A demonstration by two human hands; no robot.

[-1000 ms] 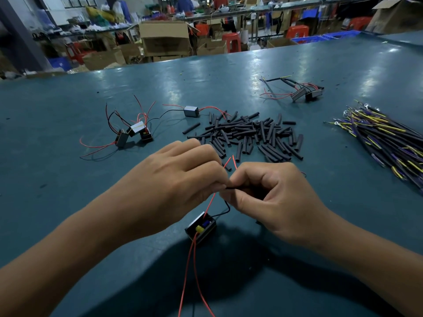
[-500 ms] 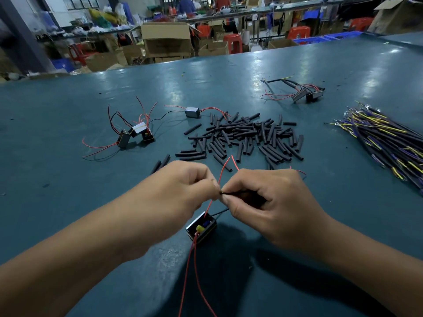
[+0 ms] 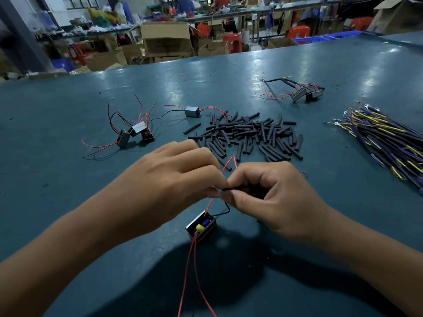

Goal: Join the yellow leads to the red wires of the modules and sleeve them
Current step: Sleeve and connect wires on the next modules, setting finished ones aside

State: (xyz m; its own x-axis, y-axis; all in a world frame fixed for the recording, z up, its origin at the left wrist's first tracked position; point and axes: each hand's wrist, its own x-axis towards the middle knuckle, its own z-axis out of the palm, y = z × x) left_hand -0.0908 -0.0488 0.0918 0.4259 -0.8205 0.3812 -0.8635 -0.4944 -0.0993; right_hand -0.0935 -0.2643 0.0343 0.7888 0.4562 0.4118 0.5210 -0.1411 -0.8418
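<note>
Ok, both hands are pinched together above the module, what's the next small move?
Probably slide the black sleeve in the right hand leftward toward the left hand: their fingertips meet at its end, above the module.

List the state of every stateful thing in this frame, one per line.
left hand: pinching the black wire's tip
right hand: gripping the black wire
module: resting on table, below the hands
sleeve pile: loose, scattered
yellow leads: bundled, untouched

Bare forearms [image 3: 68, 255], seemingly no sleeves.
</note>
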